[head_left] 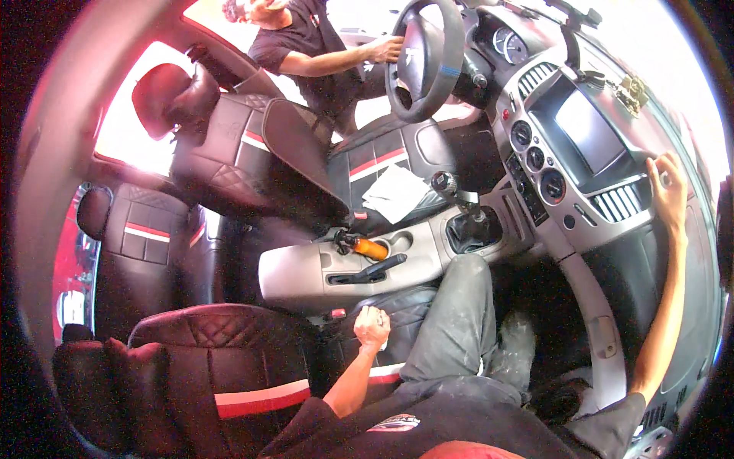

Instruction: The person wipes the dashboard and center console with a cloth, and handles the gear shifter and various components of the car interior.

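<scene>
My left hand [371, 329] is closed in a fist low over the front passenger seat [264, 396], beside the centre console. A small pale patch shows at its edge, but I cannot make out what it holds, if anything. My right hand [668, 187] reaches out to the dashboard [673, 260], next to the screen [585, 134] and the air vent [618, 203]. Its fingers are curled together, and whatever may be in them is hidden. The handbrake lever [380, 268] and an orange bottle [370, 249] are on the console, nearest my left hand.
Across the console [298, 268], a person [317, 57] stands at the driver's side with a hand on the steering wheel [447, 69]. A folded white cloth or paper [396, 193] lies on the driver's seat [424, 145]. The gear lever [451, 187] rises between the seats.
</scene>
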### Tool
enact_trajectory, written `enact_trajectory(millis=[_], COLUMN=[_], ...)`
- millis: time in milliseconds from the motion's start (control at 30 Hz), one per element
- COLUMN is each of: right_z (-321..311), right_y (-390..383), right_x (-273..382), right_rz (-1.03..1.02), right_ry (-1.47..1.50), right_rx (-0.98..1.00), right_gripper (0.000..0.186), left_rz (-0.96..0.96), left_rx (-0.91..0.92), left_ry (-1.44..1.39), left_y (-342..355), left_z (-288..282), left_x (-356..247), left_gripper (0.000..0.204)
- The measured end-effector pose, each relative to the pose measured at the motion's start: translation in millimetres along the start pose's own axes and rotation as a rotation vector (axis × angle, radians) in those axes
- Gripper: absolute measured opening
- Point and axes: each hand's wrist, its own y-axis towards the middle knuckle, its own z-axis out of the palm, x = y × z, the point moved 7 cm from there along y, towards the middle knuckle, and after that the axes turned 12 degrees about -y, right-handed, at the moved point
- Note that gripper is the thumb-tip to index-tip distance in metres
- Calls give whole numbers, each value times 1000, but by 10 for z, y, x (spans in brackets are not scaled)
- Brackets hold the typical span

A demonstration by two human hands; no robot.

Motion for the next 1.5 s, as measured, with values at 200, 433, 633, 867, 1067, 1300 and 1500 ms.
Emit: enact_trajectory(millis=[200,433,633,867,1067,1300,1500], right_z=[-4,26,110,70,80,54,26], right_y=[-4,-7,-42,-19,13,8,-78], right_x=[-25,-78,-295,-228,-136,-162,-236], right_rz=[95,-4,151,185,110,60,88], right_ry=[-45,-32,-91,-73,-17,-76,-99], right_rx=[-35,-18,60,35,41,-27,107], right_gripper=[22,22,22,22,22,21,21], left_rz=[8,-4,38,19,20,-7,38], left_rx=[15,-10,-8,10,-26,5,-23], left_ry=[0,21,26,29,14,26,34], left_y=[18,5,-31,-42,5,8,-72], left_z=[-3,-6,7,-7,-2,-17,-90], left_x=[0,50,32,48,40,21,-81], left_gripper=[15,16,18,16,16,16,17])
